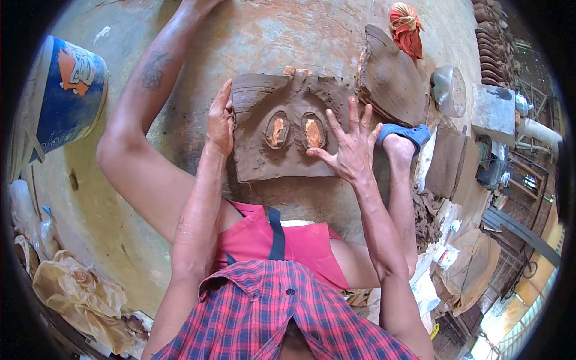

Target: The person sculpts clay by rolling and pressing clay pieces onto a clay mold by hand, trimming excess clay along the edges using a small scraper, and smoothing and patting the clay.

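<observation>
A flat slab of wet brown clay (282, 162) lies on the floor between my legs, with two oval hollows showing orange inside. My left hand (220, 123) presses flat against the slab's left edge. My right hand (351, 147) rests on the slab's right side with fingers spread, thumb near the right hollow. Neither hand holds anything. My right foot in a blue sandal (403, 135) sits just right of the slab.
A big lump of clay (390, 78) lies at the upper right, with an orange cloth (406, 27) beyond it. A blue and white bucket (66, 96) stands at left. Crumpled plastic bags (78, 294) lie lower left. Clay blocks (447, 159) and clutter line the right side.
</observation>
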`<control>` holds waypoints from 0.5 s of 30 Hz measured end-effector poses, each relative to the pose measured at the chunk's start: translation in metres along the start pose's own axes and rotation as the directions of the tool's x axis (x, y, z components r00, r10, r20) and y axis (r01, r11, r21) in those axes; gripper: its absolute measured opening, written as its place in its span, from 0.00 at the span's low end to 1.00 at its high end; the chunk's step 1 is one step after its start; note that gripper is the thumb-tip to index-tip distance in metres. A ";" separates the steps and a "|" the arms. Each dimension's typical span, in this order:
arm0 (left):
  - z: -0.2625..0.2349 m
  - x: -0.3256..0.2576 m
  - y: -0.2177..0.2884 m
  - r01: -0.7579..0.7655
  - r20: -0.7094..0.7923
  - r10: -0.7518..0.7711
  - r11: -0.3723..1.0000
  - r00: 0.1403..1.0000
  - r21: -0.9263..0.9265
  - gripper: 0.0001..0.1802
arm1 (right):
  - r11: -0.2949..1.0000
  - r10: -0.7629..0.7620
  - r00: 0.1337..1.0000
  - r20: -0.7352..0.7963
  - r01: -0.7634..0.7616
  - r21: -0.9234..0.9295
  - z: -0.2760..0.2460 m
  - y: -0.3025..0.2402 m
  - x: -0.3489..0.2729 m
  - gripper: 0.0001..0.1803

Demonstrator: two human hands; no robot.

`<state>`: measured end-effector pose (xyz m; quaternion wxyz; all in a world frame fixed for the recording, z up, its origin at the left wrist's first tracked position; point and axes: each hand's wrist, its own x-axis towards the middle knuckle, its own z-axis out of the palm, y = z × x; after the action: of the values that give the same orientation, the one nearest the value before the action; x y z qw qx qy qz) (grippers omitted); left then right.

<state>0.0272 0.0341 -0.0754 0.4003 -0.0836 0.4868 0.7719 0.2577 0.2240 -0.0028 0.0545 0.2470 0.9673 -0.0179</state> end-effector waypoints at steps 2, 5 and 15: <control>0.002 -0.002 0.003 0.026 0.012 -0.026 0.999 1.000 -0.021 0.36 | 0.998 -0.067 0.997 -0.023 0.067 -0.017 0.007 0.004 0.006 0.53; 0.003 -0.004 0.004 0.042 0.005 -0.042 0.999 0.999 -0.034 0.35 | 0.998 -0.058 0.998 0.015 0.058 -0.020 0.015 0.007 0.012 0.52; 0.003 -0.003 0.002 -0.017 -0.017 0.017 1.000 1.000 0.021 0.35 | 0.989 -0.144 0.988 -0.060 0.142 -0.039 0.001 0.014 0.031 0.48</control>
<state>0.0289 0.0341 -0.0710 0.3904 -0.0819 0.4989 0.7694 0.2374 0.2507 -0.0077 0.0270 0.1766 0.9839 0.0026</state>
